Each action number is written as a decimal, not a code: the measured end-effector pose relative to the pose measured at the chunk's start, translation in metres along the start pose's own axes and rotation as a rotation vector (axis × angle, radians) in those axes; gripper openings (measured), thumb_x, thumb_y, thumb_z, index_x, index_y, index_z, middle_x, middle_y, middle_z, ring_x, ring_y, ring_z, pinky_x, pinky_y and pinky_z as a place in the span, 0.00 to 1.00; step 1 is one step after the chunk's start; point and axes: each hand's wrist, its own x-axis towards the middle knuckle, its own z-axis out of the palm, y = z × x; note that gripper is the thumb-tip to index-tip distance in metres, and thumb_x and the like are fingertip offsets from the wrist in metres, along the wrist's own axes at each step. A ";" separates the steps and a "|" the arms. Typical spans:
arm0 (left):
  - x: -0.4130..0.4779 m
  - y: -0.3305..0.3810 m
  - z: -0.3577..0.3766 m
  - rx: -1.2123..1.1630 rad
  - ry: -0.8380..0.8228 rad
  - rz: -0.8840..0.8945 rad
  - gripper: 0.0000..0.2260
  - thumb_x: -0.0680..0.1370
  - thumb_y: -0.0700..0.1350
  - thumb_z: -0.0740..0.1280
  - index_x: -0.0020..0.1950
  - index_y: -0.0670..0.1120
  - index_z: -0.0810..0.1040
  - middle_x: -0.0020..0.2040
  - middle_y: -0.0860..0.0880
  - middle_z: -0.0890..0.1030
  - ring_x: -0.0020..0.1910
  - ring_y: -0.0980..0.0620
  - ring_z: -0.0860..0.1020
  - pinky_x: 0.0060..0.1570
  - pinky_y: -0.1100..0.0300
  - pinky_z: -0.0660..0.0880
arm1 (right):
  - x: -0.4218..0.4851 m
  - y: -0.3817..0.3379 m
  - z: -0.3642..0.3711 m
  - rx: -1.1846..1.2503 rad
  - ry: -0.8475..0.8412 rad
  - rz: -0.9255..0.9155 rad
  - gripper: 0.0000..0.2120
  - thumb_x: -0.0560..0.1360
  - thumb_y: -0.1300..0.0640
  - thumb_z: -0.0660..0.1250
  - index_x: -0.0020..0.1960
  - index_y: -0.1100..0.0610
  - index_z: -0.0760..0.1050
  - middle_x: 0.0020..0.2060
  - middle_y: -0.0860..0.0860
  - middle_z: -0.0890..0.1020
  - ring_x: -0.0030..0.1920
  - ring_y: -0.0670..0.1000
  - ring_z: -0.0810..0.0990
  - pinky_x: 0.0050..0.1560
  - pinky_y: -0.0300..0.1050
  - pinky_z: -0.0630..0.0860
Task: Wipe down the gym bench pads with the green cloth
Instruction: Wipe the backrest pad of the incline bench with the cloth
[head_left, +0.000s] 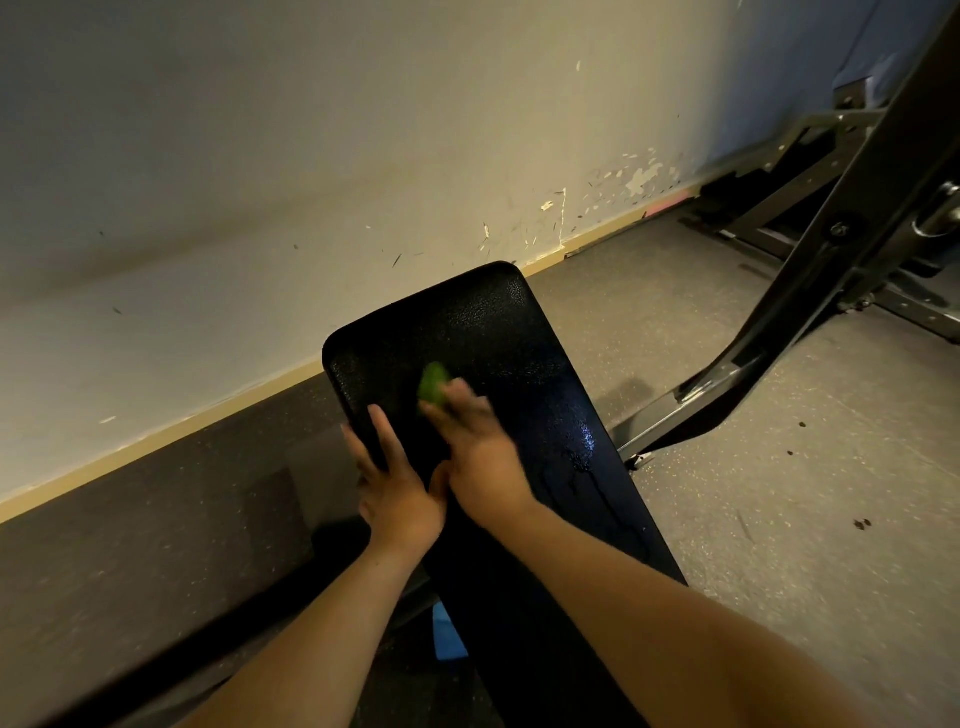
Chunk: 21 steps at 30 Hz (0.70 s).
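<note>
A long black bench pad (498, 332) runs from the bottom of the view up toward the wall. My right hand (480, 447) lies on its upper half, blurred, pressing a bunched green cloth (432, 384) whose far end sticks out beyond the fingers. My left hand (395, 480) rests on the pad's left edge just beside the right one, fingers straight along the pad. Wet shiny streaks (584, 447) show on the pad to the right of my right hand.
A scuffed cream wall (311, 156) with a yellow skirting strip stands just beyond the pad's far end. A dark metal frame (810, 291) of gym equipment slants across the right. Speckled grey floor (805, 519) lies right; dark floor mat left. A blue object (447, 634) shows under the pad.
</note>
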 end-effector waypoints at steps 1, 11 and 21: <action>0.001 0.001 -0.001 -0.006 0.015 -0.003 0.47 0.79 0.54 0.67 0.75 0.60 0.28 0.79 0.45 0.29 0.79 0.38 0.53 0.73 0.43 0.61 | 0.000 -0.006 0.003 -0.031 -0.075 -0.111 0.28 0.70 0.68 0.63 0.70 0.58 0.74 0.72 0.59 0.71 0.76 0.60 0.63 0.76 0.61 0.59; 0.002 -0.008 -0.002 -0.061 -0.045 0.082 0.48 0.79 0.59 0.66 0.75 0.59 0.25 0.77 0.48 0.25 0.80 0.37 0.47 0.75 0.44 0.57 | 0.069 0.057 -0.051 0.114 0.210 0.362 0.30 0.76 0.73 0.60 0.76 0.54 0.66 0.76 0.55 0.64 0.78 0.56 0.59 0.78 0.43 0.55; 0.007 -0.013 0.000 -0.174 0.001 0.181 0.47 0.67 0.62 0.77 0.80 0.60 0.54 0.80 0.48 0.60 0.78 0.43 0.60 0.73 0.49 0.65 | 0.053 -0.008 0.002 0.069 -0.025 -0.159 0.21 0.72 0.69 0.69 0.64 0.61 0.79 0.68 0.60 0.75 0.74 0.60 0.67 0.76 0.58 0.57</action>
